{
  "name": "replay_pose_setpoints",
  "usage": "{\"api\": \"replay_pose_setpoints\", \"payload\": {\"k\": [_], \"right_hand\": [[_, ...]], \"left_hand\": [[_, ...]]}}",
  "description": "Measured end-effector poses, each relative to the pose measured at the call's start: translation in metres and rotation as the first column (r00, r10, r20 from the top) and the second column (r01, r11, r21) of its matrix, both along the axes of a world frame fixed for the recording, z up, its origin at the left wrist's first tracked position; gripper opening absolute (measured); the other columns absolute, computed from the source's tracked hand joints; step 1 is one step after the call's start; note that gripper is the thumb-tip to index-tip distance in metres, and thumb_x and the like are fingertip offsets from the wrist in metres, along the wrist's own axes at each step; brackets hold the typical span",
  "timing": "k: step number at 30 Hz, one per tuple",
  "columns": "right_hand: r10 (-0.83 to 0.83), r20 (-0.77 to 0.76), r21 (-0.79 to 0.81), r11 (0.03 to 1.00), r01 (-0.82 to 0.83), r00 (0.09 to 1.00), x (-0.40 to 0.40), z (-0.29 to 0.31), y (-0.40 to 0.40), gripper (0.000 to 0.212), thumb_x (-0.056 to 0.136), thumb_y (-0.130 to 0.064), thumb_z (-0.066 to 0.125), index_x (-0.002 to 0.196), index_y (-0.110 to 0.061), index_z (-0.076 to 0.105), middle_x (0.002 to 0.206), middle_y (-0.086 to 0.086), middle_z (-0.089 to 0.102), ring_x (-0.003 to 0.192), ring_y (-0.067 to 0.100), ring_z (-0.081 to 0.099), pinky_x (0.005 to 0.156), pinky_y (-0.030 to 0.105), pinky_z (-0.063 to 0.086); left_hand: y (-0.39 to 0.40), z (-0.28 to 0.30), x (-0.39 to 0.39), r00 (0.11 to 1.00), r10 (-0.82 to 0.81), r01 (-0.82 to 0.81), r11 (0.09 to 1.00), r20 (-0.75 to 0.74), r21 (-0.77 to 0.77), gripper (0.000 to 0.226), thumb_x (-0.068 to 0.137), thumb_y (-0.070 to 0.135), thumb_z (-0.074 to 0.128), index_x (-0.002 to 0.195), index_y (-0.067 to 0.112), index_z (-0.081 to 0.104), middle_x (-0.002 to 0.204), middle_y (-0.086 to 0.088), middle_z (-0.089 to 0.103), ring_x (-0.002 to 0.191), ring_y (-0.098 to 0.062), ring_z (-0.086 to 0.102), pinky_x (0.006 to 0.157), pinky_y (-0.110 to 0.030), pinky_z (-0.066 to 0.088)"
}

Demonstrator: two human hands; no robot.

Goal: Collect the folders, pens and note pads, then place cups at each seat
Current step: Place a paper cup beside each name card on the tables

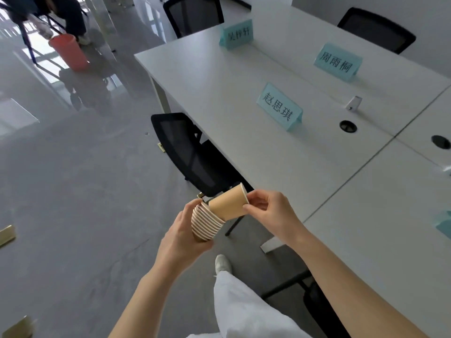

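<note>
Top cup (228, 203) sat half out of the cup stack (206, 224), long axis tilted up-right toward the nearest name card (279, 107) on the table (244, 147), well short of it. Right hand (268, 212) pinched the cup's rim end; left hand (181, 236) gripped the stack from below-left.

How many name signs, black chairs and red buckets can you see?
Name signs: 3, plus a blue-green corner at the right edge, too cut off to tell
Black chairs: 3
Red bucket: 1
Total: 7
</note>
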State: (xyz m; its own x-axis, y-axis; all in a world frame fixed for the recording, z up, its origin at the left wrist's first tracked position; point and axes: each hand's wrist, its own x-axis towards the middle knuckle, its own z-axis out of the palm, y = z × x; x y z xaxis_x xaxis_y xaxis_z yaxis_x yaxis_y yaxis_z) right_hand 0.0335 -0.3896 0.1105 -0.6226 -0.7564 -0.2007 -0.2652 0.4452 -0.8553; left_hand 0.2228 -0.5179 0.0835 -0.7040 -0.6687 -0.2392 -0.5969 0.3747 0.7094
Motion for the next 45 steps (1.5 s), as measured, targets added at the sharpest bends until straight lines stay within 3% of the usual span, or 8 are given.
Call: {"api": "replay_pose_setpoints", "payload": {"k": [4,8,13,17,24,31,35,45], "right_hand": [[-0.116,-0.078,0.053,0.991,0.121,0.990,-0.059,-0.002,-0.058,0.016,0.083,-0.016,0.071,0.098,-0.012,0.071,0.088,-0.003,0.072,0.082,0.009,0.067,0.073,0.011,0.049],[-0.115,-0.298,0.197,0.964,0.179,0.948,-0.123,-0.019,-0.116,0.010,0.086,-0.012,0.060,0.091,-0.010,0.068,0.082,0.002,0.067,0.079,0.021,0.063,0.065,0.018,0.040],[0.018,-0.544,0.426,0.867,0.258,0.839,-0.170,-0.053,-0.153,0.012,0.091,-0.006,0.047,0.090,-0.005,0.059,0.090,0.016,0.066,0.079,0.034,0.061,0.060,0.030,0.036],[0.187,-0.498,0.622,0.757,0.198,0.847,-0.180,-0.074,-0.167,0.018,0.091,0.000,0.043,0.099,-0.004,0.059,0.098,0.016,0.065,0.082,0.032,0.061,0.062,0.029,0.039],[0.083,-0.564,0.523,0.806,0.278,0.821,-0.161,-0.065,-0.187,0.018,0.094,-0.013,0.051,0.099,0.000,0.063,0.095,0.016,0.066,0.095,0.034,0.060,0.072,0.036,0.050],[0.006,-0.152,0.173,0.985,0.020,0.988,-0.077,0.013,-0.277,0.016,0.088,-0.020,0.065,0.100,-0.021,0.075,0.097,-0.009,0.074,0.091,0.002,0.067,0.085,0.010,0.045],[0.167,0.200,-0.002,0.985,-0.170,0.965,-0.026,0.034,-0.330,0.018,0.086,-0.020,0.068,0.103,-0.019,0.074,0.096,-0.007,0.075,0.092,0.001,0.069,0.089,0.021,0.054],[0.253,0.222,-0.026,0.967,-0.254,0.942,0.021,0.015,-0.413,0.020,0.084,-0.009,0.066,0.102,-0.015,0.072,0.095,-0.002,0.074,0.090,0.006,0.070,0.089,0.031,0.056]], "left_hand": [[-0.058,0.001,-0.031,0.999,0.037,-0.037,0.999,-0.025,0.023,0.089,0.064,0.025,0.082,0.128,0.057,0.029,0.106,0.014,0.054,0.090,-0.009,0.057,0.071,-0.039,0.056],[-0.115,0.001,-0.069,0.997,0.056,-0.054,0.997,-0.050,0.048,0.088,0.065,0.025,0.082,0.128,0.058,0.030,0.103,0.014,0.056,0.086,-0.012,0.058,0.071,-0.039,0.056],[-0.163,0.002,-0.097,0.998,0.037,-0.034,0.998,-0.049,0.050,0.090,0.063,0.028,0.083,0.128,0.059,0.030,0.106,0.015,0.057,0.092,-0.013,0.059,0.078,-0.040,0.055],[-0.193,0.001,-0.108,0.999,0.006,-0.003,0.998,-0.044,0.062,0.091,0.063,0.029,0.084,0.130,0.058,0.029,0.106,0.013,0.058,0.092,-0.013,0.059,0.080,-0.041,0.055],[-0.239,0.004,-0.102,0.998,-0.039,0.042,0.997,-0.040,0.066,0.092,0.062,0.029,0.084,0.131,0.057,0.030,0.108,0.016,0.057,0.095,-0.011,0.059,0.082,-0.038,0.054],[-0.287,0.017,-0.075,0.996,-0.080,0.081,0.996,-0.041,0.032,0.090,0.063,0.030,0.076,0.133,0.058,0.026,0.110,0.014,0.056,0.089,-0.012,0.058,0.074,-0.037,0.055],[-0.318,0.020,-0.050,0.997,-0.071,0.072,0.997,-0.039,0.015,0.090,0.060,0.033,0.074,0.132,0.059,0.027,0.109,0.017,0.055,0.087,-0.011,0.060,0.073,-0.040,0.056],[-0.386,0.016,-0.007,0.998,-0.063,0.063,0.998,0.021,-0.018,0.090,0.059,0.037,0.072,0.132,0.059,0.026,0.114,0.019,0.054,0.093,-0.010,0.058,0.076,-0.037,0.055]]}}
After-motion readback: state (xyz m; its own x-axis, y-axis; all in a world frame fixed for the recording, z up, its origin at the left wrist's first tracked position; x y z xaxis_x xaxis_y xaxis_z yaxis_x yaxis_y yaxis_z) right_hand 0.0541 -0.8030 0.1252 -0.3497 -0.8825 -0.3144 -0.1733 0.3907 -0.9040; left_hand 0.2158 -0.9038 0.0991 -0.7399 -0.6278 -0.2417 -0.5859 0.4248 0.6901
